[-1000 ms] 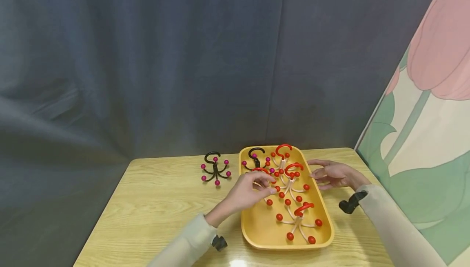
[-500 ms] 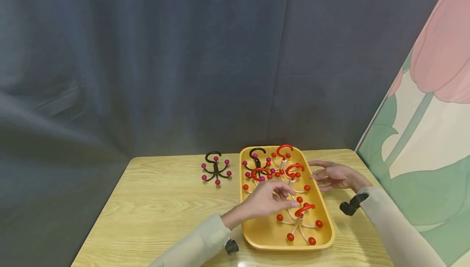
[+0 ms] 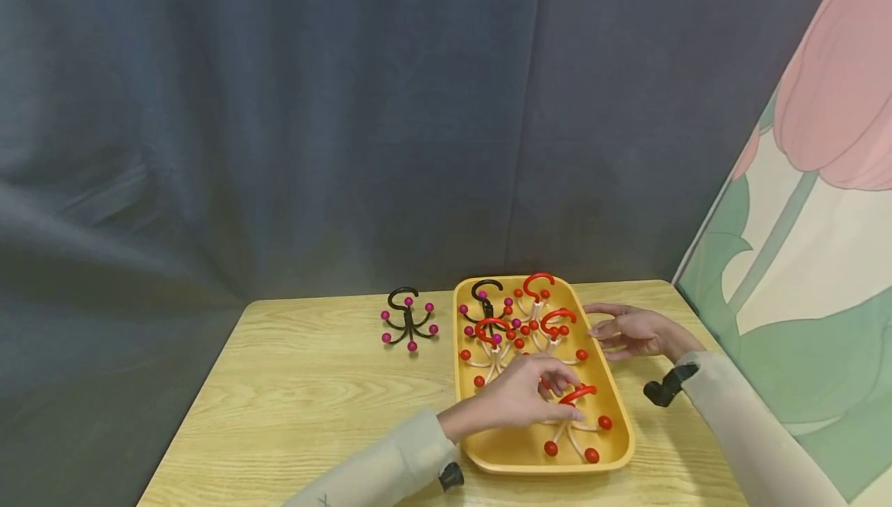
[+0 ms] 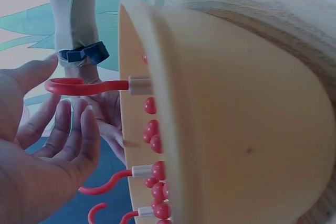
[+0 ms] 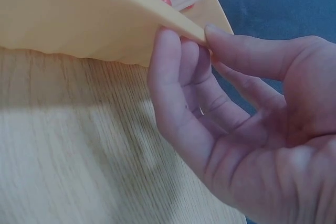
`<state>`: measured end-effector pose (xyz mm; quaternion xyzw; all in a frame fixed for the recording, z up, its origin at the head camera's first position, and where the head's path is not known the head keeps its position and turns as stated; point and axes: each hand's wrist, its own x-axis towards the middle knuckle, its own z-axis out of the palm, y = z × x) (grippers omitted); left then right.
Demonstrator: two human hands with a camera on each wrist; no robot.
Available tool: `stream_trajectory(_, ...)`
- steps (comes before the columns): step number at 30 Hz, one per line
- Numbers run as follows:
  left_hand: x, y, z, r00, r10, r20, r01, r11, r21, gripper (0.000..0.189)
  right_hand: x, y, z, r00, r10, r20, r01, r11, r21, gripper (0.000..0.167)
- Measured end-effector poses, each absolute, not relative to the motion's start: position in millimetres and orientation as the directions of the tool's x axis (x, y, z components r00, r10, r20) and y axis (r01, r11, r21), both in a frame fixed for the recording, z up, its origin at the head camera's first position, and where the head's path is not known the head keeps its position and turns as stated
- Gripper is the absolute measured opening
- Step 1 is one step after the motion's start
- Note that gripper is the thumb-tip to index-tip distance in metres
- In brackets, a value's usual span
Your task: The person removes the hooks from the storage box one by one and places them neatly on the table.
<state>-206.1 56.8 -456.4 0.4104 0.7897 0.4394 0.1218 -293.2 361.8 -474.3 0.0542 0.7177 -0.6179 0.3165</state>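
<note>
A yellow tray [image 3: 488,449] holds several red-and-white multi-arm hanging hooks with red ball tips, and a black one with magenta ball tips [image 3: 488,310]. My left hand [image 3: 524,395] is over the front of the tray, at the nearest red-and-white hook [image 3: 578,395]. In the left wrist view, thumb and fingers stand apart around the red curved top [image 4: 86,86]; a grip on it does not show. My right hand [image 3: 637,334] pinches the tray's right rim between thumb and fingers, plainly seen in the right wrist view [image 5: 207,38].
Another black hanging hook with magenta balls [image 3: 409,323] stands on the wooden table [image 3: 313,383], left of the tray. A dark curtain [image 3: 390,120] hangs behind the table. A flower-patterned cloth [image 3: 801,259] is on the right.
My left hand has moved right and toward the front of the tray, from a red-and-white hook at the tray's left side to the nearest one. My right hand stays at the rim.
</note>
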Motion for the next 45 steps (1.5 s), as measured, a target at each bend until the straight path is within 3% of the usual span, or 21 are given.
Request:
stream_trajectory(16, -200, 54, -460, -0.697, 0.708, 0.115, 0.434, 0.289, 0.853, 0.018, -291, 362, -474, -0.789, -0.340, -0.512, 0.464, 0.216, -0.859, 0.076)
stream_trajectory(45, -195, 53, -469, -0.796, 0.596, 0.104, 0.332, 0.286, 0.899, 0.018, -290, 362, -473, -0.793, -0.320, -0.519, 0.473, 0.214, -0.855, 0.077)
